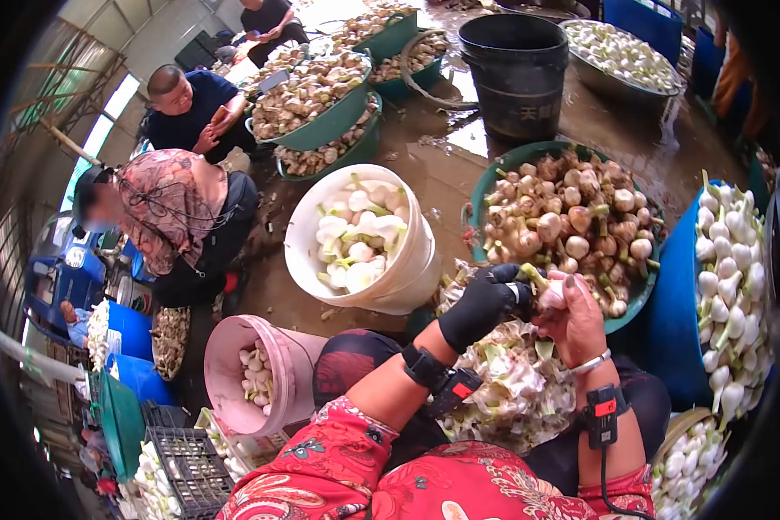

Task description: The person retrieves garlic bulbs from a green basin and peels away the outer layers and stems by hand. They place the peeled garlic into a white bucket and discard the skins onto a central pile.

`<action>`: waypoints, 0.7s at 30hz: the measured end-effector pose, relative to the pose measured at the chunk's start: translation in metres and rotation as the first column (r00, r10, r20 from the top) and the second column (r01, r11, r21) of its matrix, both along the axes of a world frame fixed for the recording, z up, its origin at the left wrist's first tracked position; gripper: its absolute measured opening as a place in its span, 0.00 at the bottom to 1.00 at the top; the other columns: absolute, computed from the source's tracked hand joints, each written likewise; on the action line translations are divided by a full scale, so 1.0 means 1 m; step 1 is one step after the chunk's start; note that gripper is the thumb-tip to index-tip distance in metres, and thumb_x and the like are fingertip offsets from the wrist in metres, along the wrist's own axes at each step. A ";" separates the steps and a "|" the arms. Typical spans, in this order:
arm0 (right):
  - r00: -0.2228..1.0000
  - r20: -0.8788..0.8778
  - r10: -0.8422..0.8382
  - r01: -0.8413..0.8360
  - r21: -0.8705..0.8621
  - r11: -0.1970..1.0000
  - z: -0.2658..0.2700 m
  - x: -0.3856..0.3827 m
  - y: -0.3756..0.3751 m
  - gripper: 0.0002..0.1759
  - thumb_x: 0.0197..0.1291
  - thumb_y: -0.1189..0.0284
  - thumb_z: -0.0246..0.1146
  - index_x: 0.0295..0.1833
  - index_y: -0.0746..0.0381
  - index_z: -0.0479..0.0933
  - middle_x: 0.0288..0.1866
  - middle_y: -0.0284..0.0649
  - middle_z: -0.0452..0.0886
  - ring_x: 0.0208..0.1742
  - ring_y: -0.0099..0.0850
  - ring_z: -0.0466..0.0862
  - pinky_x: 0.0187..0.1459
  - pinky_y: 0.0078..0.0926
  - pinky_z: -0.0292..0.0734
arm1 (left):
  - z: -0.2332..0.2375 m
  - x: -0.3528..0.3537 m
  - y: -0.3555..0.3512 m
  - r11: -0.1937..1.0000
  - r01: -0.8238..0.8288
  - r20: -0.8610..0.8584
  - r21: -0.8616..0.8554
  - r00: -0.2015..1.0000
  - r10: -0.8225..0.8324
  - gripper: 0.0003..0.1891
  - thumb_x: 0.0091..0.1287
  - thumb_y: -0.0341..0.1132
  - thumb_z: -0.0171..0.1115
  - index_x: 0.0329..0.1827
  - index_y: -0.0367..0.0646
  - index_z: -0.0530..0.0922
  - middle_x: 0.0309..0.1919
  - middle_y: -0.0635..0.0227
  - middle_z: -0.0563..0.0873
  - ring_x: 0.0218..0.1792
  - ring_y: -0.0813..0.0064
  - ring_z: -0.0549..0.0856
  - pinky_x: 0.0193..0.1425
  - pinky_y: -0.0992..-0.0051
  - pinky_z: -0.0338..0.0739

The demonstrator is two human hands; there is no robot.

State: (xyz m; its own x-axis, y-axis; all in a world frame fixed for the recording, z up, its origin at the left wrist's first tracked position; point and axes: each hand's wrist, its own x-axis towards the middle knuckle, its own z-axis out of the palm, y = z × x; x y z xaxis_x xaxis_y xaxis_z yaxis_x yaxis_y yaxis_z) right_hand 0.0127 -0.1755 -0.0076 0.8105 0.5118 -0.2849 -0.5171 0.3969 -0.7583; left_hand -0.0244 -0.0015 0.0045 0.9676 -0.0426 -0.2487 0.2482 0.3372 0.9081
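Observation:
My right hand (572, 325), bare with a silver bracelet at the wrist, is closed around a garlic bulb (552, 295) with a short green stem. Against the stem side of that bulb, my left hand (487, 303) in a black glove has its fingers curled in; a small silvery piece shows at those fingers. Both hands work over a heap of peeled-off garlic skins (511, 381) at my lap. Just beyond them stands a green basin (484, 195) of unpeeled brownish garlic bulbs (572, 217).
A white bucket (302, 251) of peeled garlic and a pink bucket (225, 403) stand left. To the right is a blue tub (674, 312) heaped with white bulbs. Ahead stands a black bucket (516, 91). Two people (178, 199) (191, 108) sit at left near green tubs (321, 130).

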 end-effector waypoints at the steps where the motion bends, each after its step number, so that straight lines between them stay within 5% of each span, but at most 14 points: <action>1: 1.000 -0.001 -0.001 0.001 0.010 1.000 0.006 -0.001 0.001 0.28 0.67 0.53 0.56 0.62 0.62 0.64 0.35 0.36 0.78 0.28 0.26 0.82 0.26 0.20 0.77 | 0.002 0.001 0.000 1.000 -0.013 -0.018 0.011 1.000 0.014 0.11 0.63 0.28 0.58 0.48 0.37 0.80 0.33 0.69 0.84 0.32 0.80 0.81 0.38 0.79 0.75; 3: 0.999 0.049 -0.008 0.006 0.047 0.999 0.009 -0.005 0.003 0.29 0.66 0.54 0.57 0.64 0.61 0.61 0.38 0.37 0.77 0.30 0.26 0.81 0.28 0.19 0.76 | 0.006 0.000 0.001 0.999 -0.028 -0.004 0.041 1.000 0.028 0.12 0.63 0.28 0.59 0.48 0.36 0.80 0.32 0.69 0.84 0.31 0.79 0.81 0.37 0.78 0.76; 5: 0.871 0.489 0.038 0.088 -0.233 0.969 0.001 -0.004 0.007 0.27 0.66 0.59 0.57 0.63 0.61 0.60 0.41 0.38 0.76 0.29 0.26 0.79 0.28 0.20 0.76 | 0.003 0.000 0.001 0.987 0.012 0.007 -0.159 1.000 -0.011 0.12 0.63 0.29 0.58 0.48 0.36 0.80 0.32 0.68 0.84 0.31 0.78 0.82 0.36 0.79 0.75; 6: 0.898 0.441 0.008 0.123 -0.267 0.956 0.003 -0.006 0.007 0.18 0.62 0.63 0.57 0.53 0.63 0.68 0.35 0.38 0.77 0.27 0.25 0.78 0.26 0.19 0.74 | 0.000 0.001 0.001 0.989 0.038 -0.024 -0.142 0.999 -0.042 0.13 0.61 0.27 0.59 0.49 0.38 0.80 0.33 0.66 0.85 0.33 0.77 0.83 0.36 0.77 0.76; 7: 0.897 0.441 0.002 0.128 -0.265 0.956 0.007 -0.003 0.001 0.18 0.62 0.63 0.57 0.53 0.63 0.68 0.35 0.38 0.77 0.27 0.25 0.78 0.26 0.19 0.74 | 0.000 0.001 0.002 0.989 0.043 -0.024 -0.139 0.999 -0.047 0.13 0.61 0.27 0.59 0.49 0.38 0.80 0.33 0.66 0.85 0.33 0.77 0.83 0.36 0.77 0.76; 8: 0.971 0.155 0.180 -0.161 -0.126 0.979 0.010 0.003 -0.008 0.14 0.60 0.64 0.56 0.45 0.63 0.71 0.31 0.38 0.76 0.26 0.26 0.78 0.25 0.19 0.73 | -0.001 0.000 0.003 0.947 0.011 0.194 0.321 0.978 -0.077 0.15 0.59 0.27 0.60 0.50 0.40 0.80 0.34 0.64 0.85 0.34 0.75 0.83 0.38 0.75 0.77; 9: 0.911 -0.109 0.397 -0.388 0.091 0.917 0.014 0.007 -0.016 0.12 0.58 0.64 0.55 0.37 0.63 0.73 0.27 0.38 0.76 0.25 0.26 0.78 0.24 0.19 0.72 | -0.002 -0.002 0.002 0.713 -0.124 0.367 0.690 0.909 -0.198 0.16 0.57 0.26 0.61 0.50 0.41 0.80 0.34 0.62 0.85 0.35 0.73 0.83 0.39 0.72 0.77; 10: 0.850 -0.231 0.474 -0.474 0.060 0.879 0.019 0.008 -0.017 0.13 0.54 0.64 0.54 0.25 0.61 0.73 0.21 0.38 0.74 0.23 0.27 0.77 0.23 0.22 0.71 | -0.004 -0.004 0.001 0.619 -0.162 0.381 0.768 0.893 -0.239 0.20 0.53 0.25 0.63 0.51 0.43 0.80 0.36 0.60 0.84 0.38 0.68 0.83 0.43 0.69 0.76; 11: 0.801 -0.160 0.578 -0.572 0.086 0.816 0.020 0.008 -0.019 0.14 0.55 0.63 0.54 0.25 0.62 0.73 0.21 0.39 0.75 0.23 0.28 0.77 0.24 0.25 0.72 | -0.005 -0.005 0.004 0.461 -0.228 0.436 0.858 0.798 -0.415 0.19 0.54 0.26 0.63 0.52 0.42 0.80 0.37 0.59 0.84 0.38 0.65 0.83 0.46 0.68 0.75; 13: 0.749 -0.024 0.663 -0.651 0.164 0.741 0.015 0.007 -0.020 0.14 0.55 0.62 0.55 0.26 0.62 0.73 0.23 0.39 0.75 0.25 0.28 0.78 0.27 0.24 0.74 | -0.011 -0.005 0.001 0.527 -0.254 0.500 0.811 0.769 -0.400 0.16 0.59 0.28 0.62 0.51 0.42 0.80 0.37 0.57 0.83 0.38 0.66 0.83 0.45 0.69 0.75; 15: 0.833 -0.041 0.552 -0.545 0.116 0.831 0.016 0.001 -0.021 0.13 0.57 0.63 0.58 0.35 0.63 0.73 0.27 0.37 0.75 0.29 0.28 0.79 0.30 0.25 0.76 | -0.006 -0.004 -0.001 0.830 -0.093 0.293 0.550 0.952 -0.087 0.11 0.60 0.32 0.62 0.45 0.41 0.81 0.36 0.57 0.84 0.36 0.57 0.83 0.41 0.64 0.76; 17: 0.894 0.006 0.448 -0.448 0.059 0.892 0.013 0.005 -0.022 0.11 0.57 0.64 0.59 0.38 0.61 0.72 0.29 0.36 0.76 0.30 0.28 0.79 0.32 0.27 0.77 | -0.027 -0.002 0.023 0.866 -0.083 0.220 0.493 0.975 -0.032 0.10 0.63 0.33 0.60 0.44 0.39 0.80 0.31 0.60 0.83 0.32 0.62 0.82 0.37 0.66 0.76; 19: 0.935 0.001 0.355 -0.355 0.024 0.935 0.014 0.008 -0.024 0.16 0.57 0.70 0.62 0.49 0.62 0.70 0.37 0.36 0.78 0.35 0.26 0.82 0.35 0.23 0.79 | -0.006 -0.003 0.028 0.309 0.082 -0.016 0.948 0.977 -0.212 0.10 0.63 0.31 0.58 0.44 0.38 0.81 0.30 0.64 0.82 0.31 0.75 0.81 0.35 0.72 0.76; 21: 0.966 0.025 0.258 -0.258 -0.008 0.966 0.015 0.009 -0.023 0.23 0.56 0.69 0.64 0.56 0.62 0.68 0.42 0.38 0.79 0.41 0.28 0.83 0.40 0.22 0.79 | -0.001 -0.009 0.024 0.773 0.091 -0.037 0.628 0.995 -0.087 0.12 0.63 0.29 0.58 0.48 0.38 0.79 0.34 0.68 0.82 0.33 0.82 0.78 0.38 0.78 0.75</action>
State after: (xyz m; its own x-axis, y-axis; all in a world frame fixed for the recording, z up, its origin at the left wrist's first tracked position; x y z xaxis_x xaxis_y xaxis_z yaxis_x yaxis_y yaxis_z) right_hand 0.0214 -0.1989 0.0074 0.6580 0.7035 -0.2685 -0.5821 0.2490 -0.7740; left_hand -0.0331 0.0225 0.0035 0.9658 0.0387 -0.2562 0.2543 -0.3317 0.9085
